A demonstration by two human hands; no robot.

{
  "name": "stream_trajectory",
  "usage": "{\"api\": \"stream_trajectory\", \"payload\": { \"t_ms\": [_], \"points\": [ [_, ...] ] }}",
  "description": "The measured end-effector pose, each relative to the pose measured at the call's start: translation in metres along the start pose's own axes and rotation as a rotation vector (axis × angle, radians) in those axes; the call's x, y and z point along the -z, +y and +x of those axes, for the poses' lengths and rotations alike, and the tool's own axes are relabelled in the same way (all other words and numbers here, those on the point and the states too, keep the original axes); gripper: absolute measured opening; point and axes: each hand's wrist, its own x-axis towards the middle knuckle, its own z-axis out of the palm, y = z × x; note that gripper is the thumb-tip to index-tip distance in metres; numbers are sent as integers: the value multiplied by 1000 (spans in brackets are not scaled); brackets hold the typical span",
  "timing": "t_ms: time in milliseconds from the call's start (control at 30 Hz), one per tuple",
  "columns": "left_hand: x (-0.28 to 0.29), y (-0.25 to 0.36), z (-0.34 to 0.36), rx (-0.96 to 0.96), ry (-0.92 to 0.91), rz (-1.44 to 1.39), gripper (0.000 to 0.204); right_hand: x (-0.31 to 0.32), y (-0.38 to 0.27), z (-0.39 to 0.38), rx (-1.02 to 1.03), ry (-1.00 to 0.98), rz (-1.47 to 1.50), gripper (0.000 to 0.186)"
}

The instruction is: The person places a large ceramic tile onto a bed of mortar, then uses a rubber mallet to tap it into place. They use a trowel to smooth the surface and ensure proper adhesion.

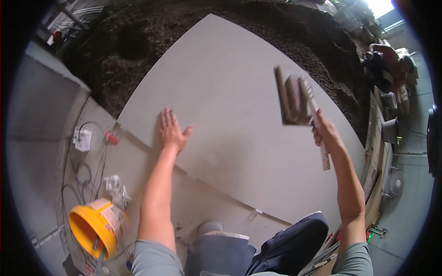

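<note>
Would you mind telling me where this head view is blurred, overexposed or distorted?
Head view: the trowel in the right hand is motion-blurred; the left hand on the large grey tile is sharp; daylight at top right is blown out; the tile's edges bow from fisheye.

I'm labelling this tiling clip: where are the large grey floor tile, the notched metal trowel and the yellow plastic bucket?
large grey floor tile (230, 106), head view, bare middle of its face
notched metal trowel (294, 101), head view, its blade
yellow plastic bucket (99, 227), head view, its rim

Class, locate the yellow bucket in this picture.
The yellow bucket lies tipped at lower left on the floor, left of the person's left forearm.
</note>
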Motion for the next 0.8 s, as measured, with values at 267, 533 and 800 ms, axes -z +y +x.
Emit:
{"api": "stream_trajectory", "payload": {
  "t_ms": [267,533,800],
  "points": [
    [23,-1,7,44,-28,-83,93,-62,-24,51,552,310,173,48],
    [31,-3,16,63,-150,-124,96,-113,-148,140,38,-124,-12,66],
    [34,2,25,41,-140,-163,93,-188,-97,141,320,157,-54,60]
  ]
}}
